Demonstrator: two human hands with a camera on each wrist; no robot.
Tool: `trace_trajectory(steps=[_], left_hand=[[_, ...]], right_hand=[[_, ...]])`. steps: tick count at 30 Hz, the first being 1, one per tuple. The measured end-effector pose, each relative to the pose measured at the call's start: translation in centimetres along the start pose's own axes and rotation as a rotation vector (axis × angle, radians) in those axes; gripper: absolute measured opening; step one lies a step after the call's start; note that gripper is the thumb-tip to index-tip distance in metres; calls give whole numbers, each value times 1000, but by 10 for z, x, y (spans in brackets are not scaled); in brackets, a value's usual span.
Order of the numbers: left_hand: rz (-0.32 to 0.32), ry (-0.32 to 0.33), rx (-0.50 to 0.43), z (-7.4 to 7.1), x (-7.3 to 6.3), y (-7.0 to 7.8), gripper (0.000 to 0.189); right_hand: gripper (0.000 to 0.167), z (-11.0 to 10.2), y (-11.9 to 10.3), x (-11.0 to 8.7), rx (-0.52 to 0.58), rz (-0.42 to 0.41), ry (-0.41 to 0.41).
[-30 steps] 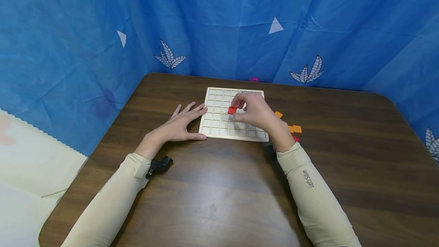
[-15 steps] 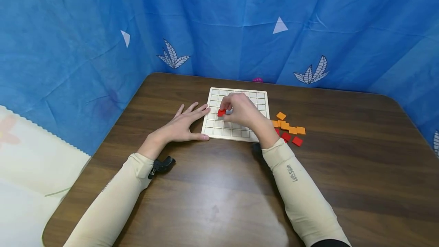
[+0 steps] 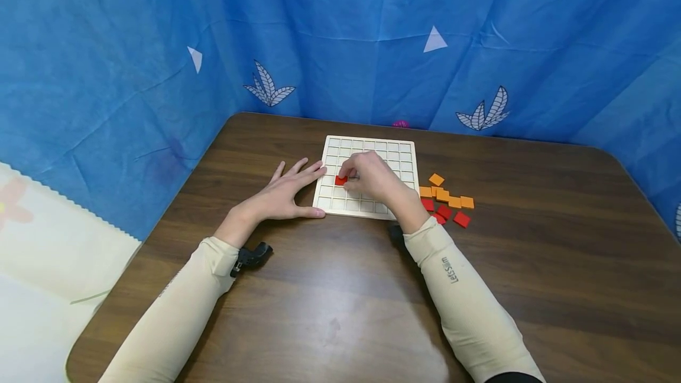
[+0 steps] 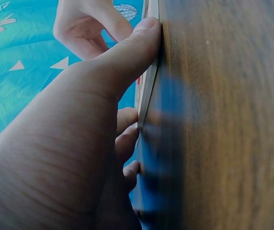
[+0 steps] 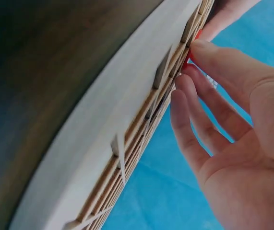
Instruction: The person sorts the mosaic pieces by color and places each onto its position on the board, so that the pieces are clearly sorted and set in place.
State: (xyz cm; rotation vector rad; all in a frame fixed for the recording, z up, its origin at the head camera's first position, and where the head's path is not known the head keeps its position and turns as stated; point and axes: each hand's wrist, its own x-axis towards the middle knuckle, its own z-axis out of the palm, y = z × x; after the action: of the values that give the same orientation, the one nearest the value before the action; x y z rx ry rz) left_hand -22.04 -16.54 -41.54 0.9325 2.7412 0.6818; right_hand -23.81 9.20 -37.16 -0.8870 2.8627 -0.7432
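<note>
Our right hand (image 3: 372,177) pinches a red tile (image 3: 340,181) at the left part of the pale board (image 3: 402,165).
On the brown table (image 3: 319,288), our left hand (image 3: 279,195) lies with fingers straight and spread, touching the board's left edge; to the right are loose red tiles (image 3: 461,219), then orange tiles (image 3: 442,195). The red tile looks square, sides about equal, nearly in line with the board's sides; we cannot tell if it sits fully down. Behind hangs a blue curtain (image 3: 346,46).

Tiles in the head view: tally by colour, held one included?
Orange tiles: 6
Red tiles: 5, one of them pinched by the right hand
Total: 11 visible; some overlap, so any fully covered tile isn't counted.
</note>
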Motion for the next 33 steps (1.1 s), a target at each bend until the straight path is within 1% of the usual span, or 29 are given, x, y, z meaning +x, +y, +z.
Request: trace_trajectory(steps=[5,13,20,25,28,33], left_hand=[[-10,-5,-6,-2,0,2,103],[-14,-7,-3,-2,1,3,104],[-11,-16,-1,-2,2,3,105],[-7,-15,-4,-3,2,2,105],[-6,-15,0,-2,2,1,105],[-6,-15,-3,-2,1,-1,105]], right_hand=[[22,-5,-1,-11,-26,6,12],[22,-24,7,-40,-31,46,59],[24,-45,26,-81,-41,54,96],[24,-60,42,-111,-62,102,122],[21,-66,51,-128,-78,121,123],[18,-75,64,-152,-86,160,102]])
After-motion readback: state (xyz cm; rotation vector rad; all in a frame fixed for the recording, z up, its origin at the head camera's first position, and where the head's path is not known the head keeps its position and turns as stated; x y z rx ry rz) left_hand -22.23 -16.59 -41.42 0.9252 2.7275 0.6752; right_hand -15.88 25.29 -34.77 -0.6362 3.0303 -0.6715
